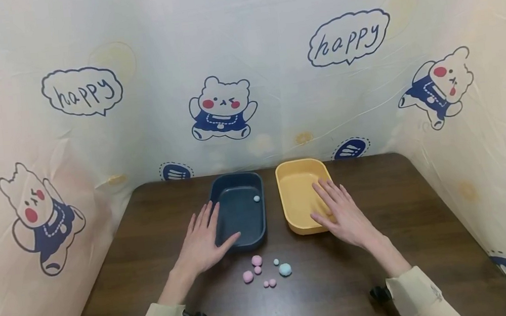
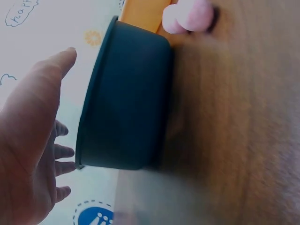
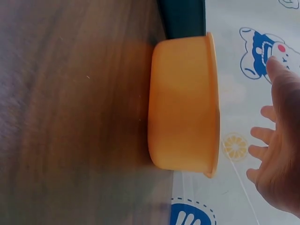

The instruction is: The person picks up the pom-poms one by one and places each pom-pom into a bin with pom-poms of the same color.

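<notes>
My left hand (image 1: pixel 202 241) hovers with spread fingers over the left edge of a dark blue tray (image 1: pixel 241 225). One small light blue ball (image 1: pixel 257 199) lies inside that tray. Over the right side of a yellow tray (image 1: pixel 295 199) is my right hand (image 1: pixel 344 215), fingers spread and holding nothing. In front of the trays, several pink balls (image 1: pixel 248 277) of different sizes lie grouped on the table, with a large light blue ball (image 1: pixel 285 269) and a small light blue ball (image 1: pixel 276 262) to their right. Both wrist views show the hands above the tray rims.
The brown wooden table (image 1: pixel 330 293) reaches back to a pale printed curtain (image 1: pixel 270 49) that surrounds it on the far side and both flanks. The two trays stand side by side near the far edge with a narrow gap between them.
</notes>
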Available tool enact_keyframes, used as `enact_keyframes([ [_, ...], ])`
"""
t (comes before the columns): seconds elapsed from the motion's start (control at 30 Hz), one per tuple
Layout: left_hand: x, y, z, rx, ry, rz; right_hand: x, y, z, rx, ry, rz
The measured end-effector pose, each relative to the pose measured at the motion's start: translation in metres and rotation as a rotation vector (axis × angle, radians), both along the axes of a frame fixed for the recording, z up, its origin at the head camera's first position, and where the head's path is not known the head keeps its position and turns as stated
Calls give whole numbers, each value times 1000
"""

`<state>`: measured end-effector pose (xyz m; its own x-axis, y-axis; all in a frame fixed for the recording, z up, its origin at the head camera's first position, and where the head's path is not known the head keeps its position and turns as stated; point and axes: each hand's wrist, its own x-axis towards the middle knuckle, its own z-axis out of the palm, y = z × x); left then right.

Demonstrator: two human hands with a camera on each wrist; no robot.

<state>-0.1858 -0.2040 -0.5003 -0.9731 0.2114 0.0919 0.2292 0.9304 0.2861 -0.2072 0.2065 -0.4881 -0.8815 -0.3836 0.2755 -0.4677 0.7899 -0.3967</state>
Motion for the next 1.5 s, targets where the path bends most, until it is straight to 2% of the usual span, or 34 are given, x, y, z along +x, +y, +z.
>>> enact_keyframes([
  [0.23, 5, -6, -10, -6, -16, 18, 17, -8, -2, -30, 13, 42],
  [0.53, 4, -7, -17, -5, -39, 27, 37, -18, -5, -50, -17, 83],
  [0.97, 5, -10, -24, 8, -65, 35, 61, -25, -12, -95, 81, 163],
  [1.13, 6, -9, -26, -3, -57, 31, 71, -32, -12, -137, 110, 226],
  [1.3, 6, -9, -26, -13, -55, 24, 82, -39, -13, -172, 82, 258],
  [1.5, 4, -9, -26, -18, -48, 21, 84, -45, -20, -204, 57, 288],
])
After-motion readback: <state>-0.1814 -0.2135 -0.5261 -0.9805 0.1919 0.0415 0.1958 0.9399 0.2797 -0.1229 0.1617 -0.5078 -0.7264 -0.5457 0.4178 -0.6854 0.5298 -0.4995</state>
